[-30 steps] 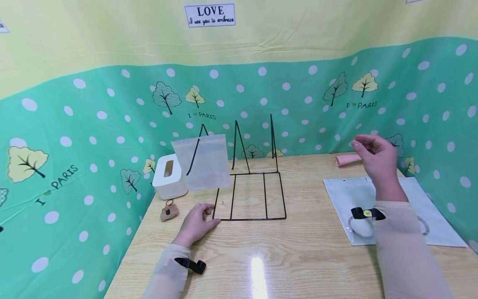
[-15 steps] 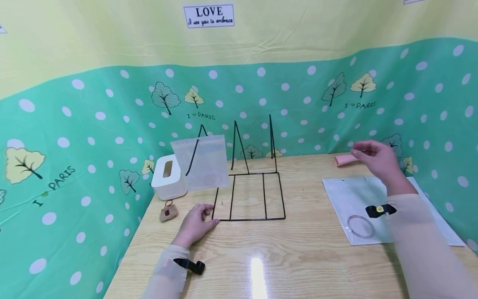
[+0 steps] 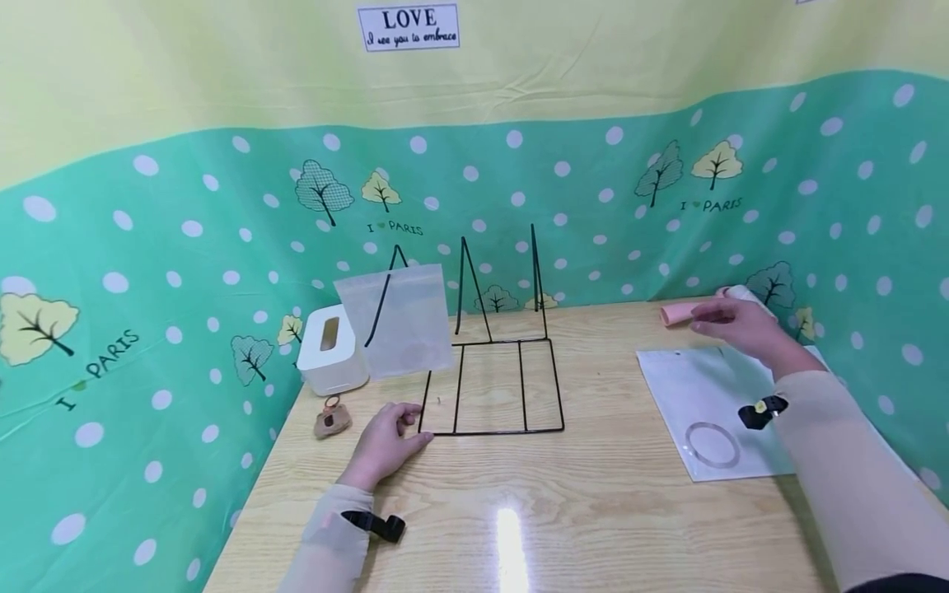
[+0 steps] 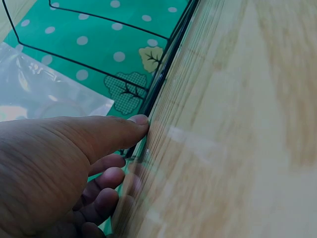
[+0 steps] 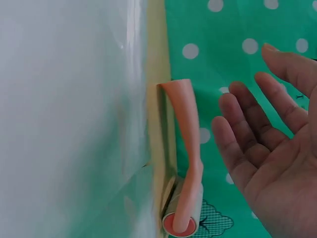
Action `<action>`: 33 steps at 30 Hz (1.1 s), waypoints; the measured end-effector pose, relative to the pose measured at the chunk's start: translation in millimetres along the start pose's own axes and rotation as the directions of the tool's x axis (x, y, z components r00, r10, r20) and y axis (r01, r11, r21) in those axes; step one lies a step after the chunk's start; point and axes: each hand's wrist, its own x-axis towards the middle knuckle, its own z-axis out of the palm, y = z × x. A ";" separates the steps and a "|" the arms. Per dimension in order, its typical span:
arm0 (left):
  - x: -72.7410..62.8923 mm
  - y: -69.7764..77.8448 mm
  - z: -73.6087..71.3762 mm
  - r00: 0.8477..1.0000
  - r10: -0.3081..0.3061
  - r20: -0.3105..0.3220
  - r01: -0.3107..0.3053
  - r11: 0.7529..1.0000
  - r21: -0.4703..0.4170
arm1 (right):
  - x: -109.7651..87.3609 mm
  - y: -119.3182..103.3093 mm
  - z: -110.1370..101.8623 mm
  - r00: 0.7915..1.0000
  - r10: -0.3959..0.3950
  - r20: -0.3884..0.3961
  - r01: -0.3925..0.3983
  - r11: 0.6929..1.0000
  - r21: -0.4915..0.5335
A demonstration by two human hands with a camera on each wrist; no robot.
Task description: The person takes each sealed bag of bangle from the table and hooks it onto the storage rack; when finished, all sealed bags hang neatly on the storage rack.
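Note:
In the head view my left hand (image 3: pixel 385 444) holds the front left corner of a black wire rack (image 3: pixel 523 387); the thumb lies along the rail in the left wrist view. A frosted translucent bag (image 3: pixel 404 325) stands at the rack's left divider. At the right, my right hand (image 3: pixel 734 325) hovers over a lint roller (image 5: pixel 184 119) with a pink handle and a white roll. The right wrist view shows that hand open beside the roller, fingers spread and loosely bent, touching nothing.
A large pale flat bag (image 3: pixel 678 391) with a grey ring (image 3: pixel 712 445) lies at the right, in front of the lint roller. A white tissue box (image 3: pixel 335 375) and a brown key pendant (image 3: pixel 332 419) sit left of the rack. A patterned curtain closes off the back and sides.
My right hand has lowered toward the lint roller and shifted slightly over it. The left hand stays at the rack's corner. The bag in the rack has not moved.

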 end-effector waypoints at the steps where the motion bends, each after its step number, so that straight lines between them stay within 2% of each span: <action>1: 0.2 -0.2 0.0 1.000 0.002 0.001 -0.002 1.000 -0.001 | 2.1 2.2 0.4 1.000 0.005 0.020 -0.005 1.000 -0.002; 5: 1.1 -0.8 0.6 1.000 0.006 0.003 -0.006 1.000 0.003 | 8.5 8.1 0.5 0.998 0.020 0.065 -0.020 1.000 0.005; 13: 1.5 -0.5 0.9 1.000 -0.003 0.002 0.003 1.000 0.010 | 19.8 9.9 1.1 0.995 0.026 0.098 -0.026 1.000 -0.008; 18: 1.3 1.1 -0.7 1.000 0.000 -0.002 0.000 1.000 0.003 | 28.6 13.6 5.4 0.990 -0.013 0.138 0.013 1.000 -0.003; 22: 1.2 1.3 -0.9 1.000 0.001 0.002 -0.001 1.000 0.002 | 35.4 20.7 11.2 0.989 -0.046 0.139 0.047 0.999 -0.002; 27: 0.6 0.2 -0.5 1.000 0.000 0.001 0.000 1.000 0.006 | 35.9 21.8 15.0 0.989 -0.043 0.140 0.047 0.999 -0.023; 33: 0.9 -1.2 0.6 1.000 -0.004 -0.001 0.004 1.000 0.006 | 34.6 19.7 18.2 0.981 -0.052 0.188 0.052 0.999 0.008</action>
